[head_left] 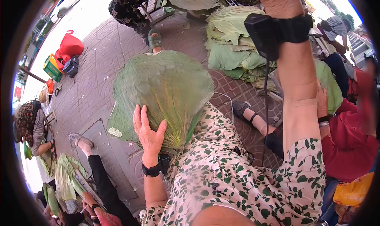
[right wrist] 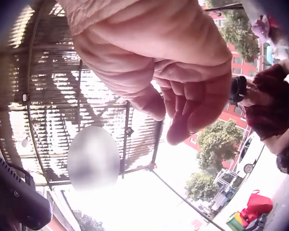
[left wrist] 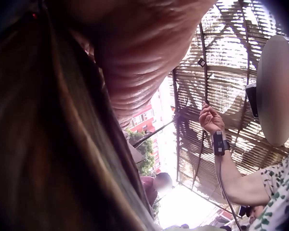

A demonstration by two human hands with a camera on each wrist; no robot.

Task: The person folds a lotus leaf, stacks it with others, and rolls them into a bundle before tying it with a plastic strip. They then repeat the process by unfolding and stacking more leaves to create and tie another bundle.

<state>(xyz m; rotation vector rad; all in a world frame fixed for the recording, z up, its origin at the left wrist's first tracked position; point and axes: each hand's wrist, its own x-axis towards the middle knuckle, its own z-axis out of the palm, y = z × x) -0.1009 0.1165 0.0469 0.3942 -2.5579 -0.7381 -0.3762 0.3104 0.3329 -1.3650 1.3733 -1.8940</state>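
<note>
One broad leaf (head_left: 170,87) under the left grip (head_left: 149,135), fingers apart! Right grip (left wrist: 212,119) raised, curled; whether clamped, I can't tell.

left hand (head_left: 149,135): 1 | right hand (right wrist: 168,72): 1 | lap leaves (head_left: 164,87): 1+ | green sandal (head_left: 154,39): 1

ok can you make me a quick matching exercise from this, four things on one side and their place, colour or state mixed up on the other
1. left hand
2. big leaf
3. right hand
4. red bag

A. raised, fingers loosely curled
B. beside the green box
C. laid on the leaf, thumb spread
D. green with yellowish veins

Pairs: 1-C, 2-D, 3-A, 4-B
</note>
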